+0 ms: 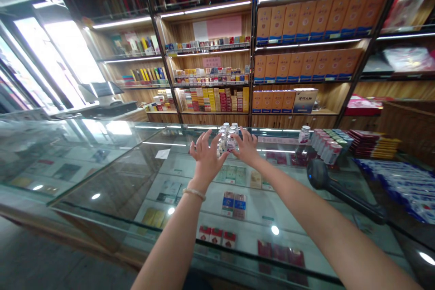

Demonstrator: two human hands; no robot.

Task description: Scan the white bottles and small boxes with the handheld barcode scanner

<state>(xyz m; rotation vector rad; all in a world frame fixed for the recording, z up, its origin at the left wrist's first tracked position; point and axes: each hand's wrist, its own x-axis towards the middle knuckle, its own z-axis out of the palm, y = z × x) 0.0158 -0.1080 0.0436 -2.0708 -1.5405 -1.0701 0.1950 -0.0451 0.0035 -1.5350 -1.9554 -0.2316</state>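
Both arms reached forward over the glass desk point(142, 176), a display case with packets laid out beneath its top. The left hand point(206, 156) and the right hand point(247, 148) flanked a cluster of small white bottles point(227, 139) standing upright on the far part of the glass. The left hand's fingers point(200, 140) were spread and curved against the left side of the cluster; the right hand's fingers point(245, 135) were likewise spread and pressed against its right side, so the bottles were cupped between the two open palms rather than clenched. How many bottles made up the cluster could not be counted, as the hands hid part of it. A beaded bracelet point(194, 194) circled the left wrist.

To the right of the cluster a single white bottle point(304, 134) stood apart on the glass, and beyond it a row of similar bottles point(330, 144) lay packed side by side. A dark handheld device point(317, 174), probably a scanner, rested on the desk near the right forearm. Stacks of flat red boxes point(372, 143) sat at the far right. Behind the desk, lit wooden shelves point(210, 113) carried orange cartons point(306, 21) and many smaller coloured packets
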